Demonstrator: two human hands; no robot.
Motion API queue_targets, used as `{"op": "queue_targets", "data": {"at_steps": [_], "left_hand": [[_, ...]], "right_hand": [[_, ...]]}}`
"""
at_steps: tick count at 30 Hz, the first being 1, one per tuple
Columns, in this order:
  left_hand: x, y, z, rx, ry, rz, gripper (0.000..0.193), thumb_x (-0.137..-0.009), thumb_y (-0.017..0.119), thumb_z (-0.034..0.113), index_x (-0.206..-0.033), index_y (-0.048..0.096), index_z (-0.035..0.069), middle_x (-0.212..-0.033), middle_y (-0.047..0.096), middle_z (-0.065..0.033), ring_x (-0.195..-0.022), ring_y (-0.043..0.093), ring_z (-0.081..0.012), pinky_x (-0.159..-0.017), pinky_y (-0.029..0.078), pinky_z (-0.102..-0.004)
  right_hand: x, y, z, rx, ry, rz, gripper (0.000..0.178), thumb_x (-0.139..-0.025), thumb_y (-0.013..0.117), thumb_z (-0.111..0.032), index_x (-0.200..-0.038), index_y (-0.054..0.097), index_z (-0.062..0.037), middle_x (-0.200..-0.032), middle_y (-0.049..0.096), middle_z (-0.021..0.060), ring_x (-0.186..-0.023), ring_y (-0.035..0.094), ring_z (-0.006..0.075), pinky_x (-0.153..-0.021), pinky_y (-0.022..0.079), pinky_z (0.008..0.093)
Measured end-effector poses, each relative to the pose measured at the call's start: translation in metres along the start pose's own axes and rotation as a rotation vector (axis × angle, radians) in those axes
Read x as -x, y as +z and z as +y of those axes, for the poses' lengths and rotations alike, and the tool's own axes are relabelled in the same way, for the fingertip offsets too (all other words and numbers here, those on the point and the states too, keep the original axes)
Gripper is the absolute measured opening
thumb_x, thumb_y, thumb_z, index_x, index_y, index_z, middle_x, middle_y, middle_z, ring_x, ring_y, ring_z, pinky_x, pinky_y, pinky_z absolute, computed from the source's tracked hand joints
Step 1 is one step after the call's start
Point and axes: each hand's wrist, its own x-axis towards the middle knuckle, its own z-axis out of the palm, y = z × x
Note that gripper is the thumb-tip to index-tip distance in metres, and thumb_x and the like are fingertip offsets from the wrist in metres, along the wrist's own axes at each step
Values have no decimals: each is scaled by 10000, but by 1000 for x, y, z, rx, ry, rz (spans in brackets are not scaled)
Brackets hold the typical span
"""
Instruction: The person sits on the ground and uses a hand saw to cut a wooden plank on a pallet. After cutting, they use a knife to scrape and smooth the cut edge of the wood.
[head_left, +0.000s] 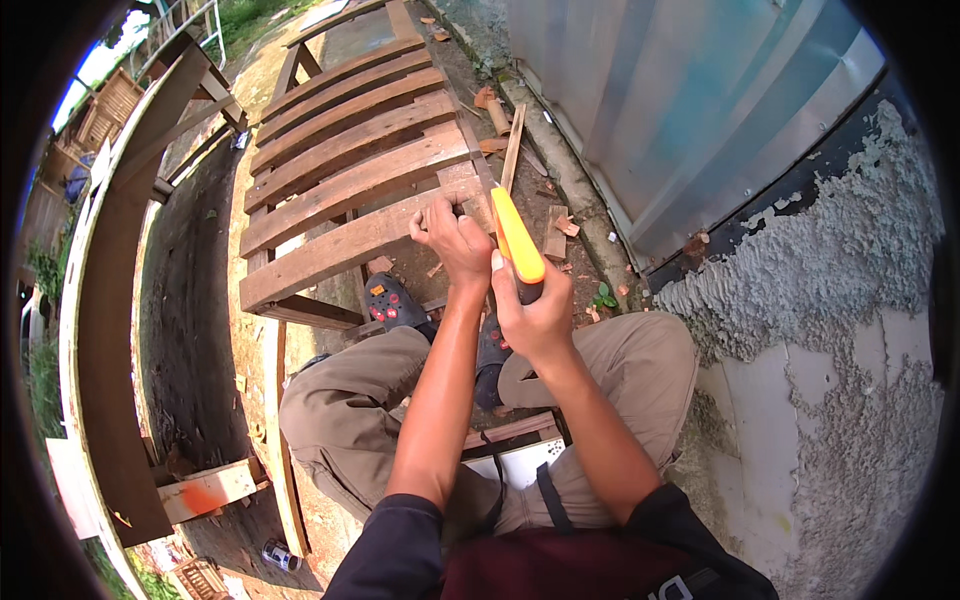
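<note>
Head view: right grip (538, 312) clasps yellow tool (519, 240); left grip (460, 245), curled at slats (340, 248), unclear

The yellow tool handle (518, 240) looks like smooth, glossy plastic. The slatted desk (360, 192) is matt, coarse wood. The ridged metal sheet (690, 110) has a dull sheen, the wall (830, 255) rough plaster, the trousers (345, 390) matt cloth.

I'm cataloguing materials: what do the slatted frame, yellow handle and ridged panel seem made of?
Slatted frame: wood, apparently unvarnished, with matte brown boards in uneven tones. Yellow handle: probably plastic, smooth and evenly coloured. Ridged panel: likely sheet metal, possibly painted, given its bluish-grey sheen.
</note>
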Motion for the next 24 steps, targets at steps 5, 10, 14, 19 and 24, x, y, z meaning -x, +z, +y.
{"op": "queue_targets", "data": {"at_steps": [5, 10, 14, 19, 24], "left_hand": [[-3, -2, -5, -29, 70, 84, 232, -813, 468, 140, -962, 600, 21, -929, 609, -167, -981, 571, -342, -1059, 265, -497], [-11, -2, 3, -106, 123, 77, 158, -877, 507, 147, -924, 602, 30, -877, 603, -174, -921, 563, -357, -977, 322, -500], [-11, -4, -4, -108, 124, 102, 167, -866, 509, 144, -902, 601, 10, -851, 594, -200, -891, 556, -383, -928, 360, -503], [-12, -15, -11, -88, 108, 79, 182, -877, 498, 146, -907, 610, 6, -853, 601, -200, -890, 563, -386, -897, 380, -485], [-14, -16, -7, -28, 125, 96, 196, -876, 484, 149, -913, 626, 19, -868, 617, -180, -891, 564, -373, -893, 377, -474]], "right_hand": [[-1, -5, 20, -184, 145, -105, 246, -988, 684, -161, -805, 616, -11, -637, 555, -52, -565, 470, 34, -514, 368, 269], [-5, -3, 8, -187, 123, -186, 278, -980, 690, -147, -737, 602, -46, -606, 532, -54, -532, 433, 25, -492, 330, 260], [3, -2, 16, -127, 84, -129, 277, -959, 688, -115, -712, 580, -49, -595, 536, -55, -536, 449, 28, -493, 333, 256], [6, 1, 13, -123, 42, -144, 244, -930, 707, -121, -726, 602, -38, -601, 561, -36, -547, 516, 58, -515, 386, 277], [8, 6, 15, -125, 104, -143, 224, -920, 695, -114, -735, 611, -20, -593, 568, -4, -550, 520, 75, -519, 395, 293]]}}
